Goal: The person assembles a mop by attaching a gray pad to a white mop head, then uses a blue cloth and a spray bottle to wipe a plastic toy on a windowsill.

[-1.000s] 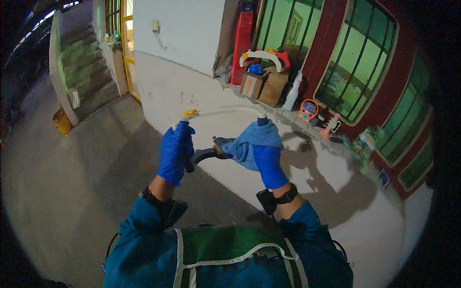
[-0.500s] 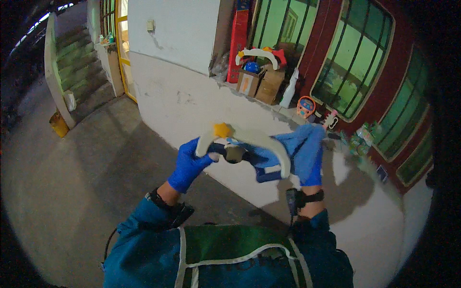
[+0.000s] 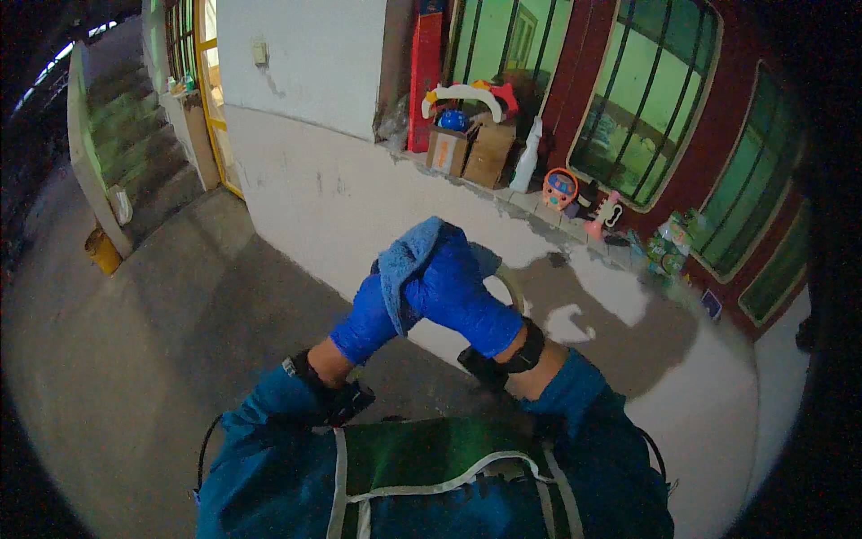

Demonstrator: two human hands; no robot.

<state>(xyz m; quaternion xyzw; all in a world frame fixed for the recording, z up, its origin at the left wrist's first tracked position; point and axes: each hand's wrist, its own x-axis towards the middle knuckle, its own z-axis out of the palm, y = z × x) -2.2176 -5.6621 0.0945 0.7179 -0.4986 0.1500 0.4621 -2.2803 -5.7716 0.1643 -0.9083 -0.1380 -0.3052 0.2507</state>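
Observation:
In blue gloves, both my hands meet in front of the pale wall. My right hand (image 3: 458,292) is closed on a light blue cloth (image 3: 406,262) and presses it over the left end of a curved plastic toy piece. Only part of that cream arch (image 3: 514,289) shows, to the right behind my right wrist. My left hand (image 3: 362,325) grips the covered end of the toy from the left; its fingers are mostly hidden by the cloth and the right hand.
Along the window ledge stand cardboard boxes (image 3: 489,154) topped by a similar white arch (image 3: 467,92) and a blue ball (image 3: 452,120). Farther right are a white spray bottle (image 3: 528,157), an orange toy (image 3: 560,189) and a pink one (image 3: 600,218). Stairs (image 3: 144,135) and a yellow bucket (image 3: 103,251) lie left.
My right hand has swung left with the cloth, from the toy's right end onto its left end. The star and most of the arch are now covered. The view has shifted slightly.

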